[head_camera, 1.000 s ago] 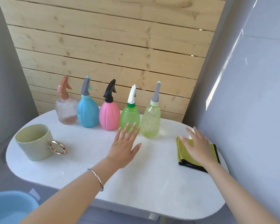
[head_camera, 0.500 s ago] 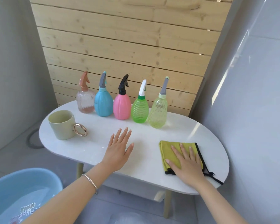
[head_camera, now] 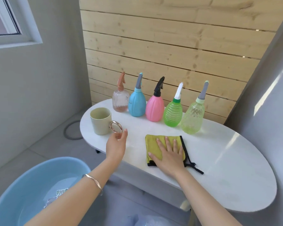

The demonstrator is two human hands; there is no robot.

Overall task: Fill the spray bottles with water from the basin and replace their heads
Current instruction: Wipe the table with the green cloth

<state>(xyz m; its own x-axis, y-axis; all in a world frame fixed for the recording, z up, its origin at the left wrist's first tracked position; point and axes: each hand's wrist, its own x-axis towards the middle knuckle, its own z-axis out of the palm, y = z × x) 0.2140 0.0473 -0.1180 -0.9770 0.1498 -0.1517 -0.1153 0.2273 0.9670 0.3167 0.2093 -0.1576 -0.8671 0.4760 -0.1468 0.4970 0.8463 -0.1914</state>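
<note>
The task looked barely begun: the five spray bottles (head_camera: 154, 108) stood in a row at the back of the tabletop (head_camera: 227, 168), heads on, and the basin (head_camera: 28, 185) of water sat on the floor to the left. The left hand (head_camera: 116, 144), its grip loosely curled and empty, hovered just beside the ring handle of the mug (head_camera: 100, 121) (a likely scoop), while the right hand (head_camera: 169, 154) lay spread flat on the yellow cloth (head_camera: 153, 144); next, a head needed unscrewing.

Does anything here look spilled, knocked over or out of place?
Nothing stands out. The spray bottles stand upright in a row, heads on; the mug is upright, and the cloth lies flat under the right hand.
</note>
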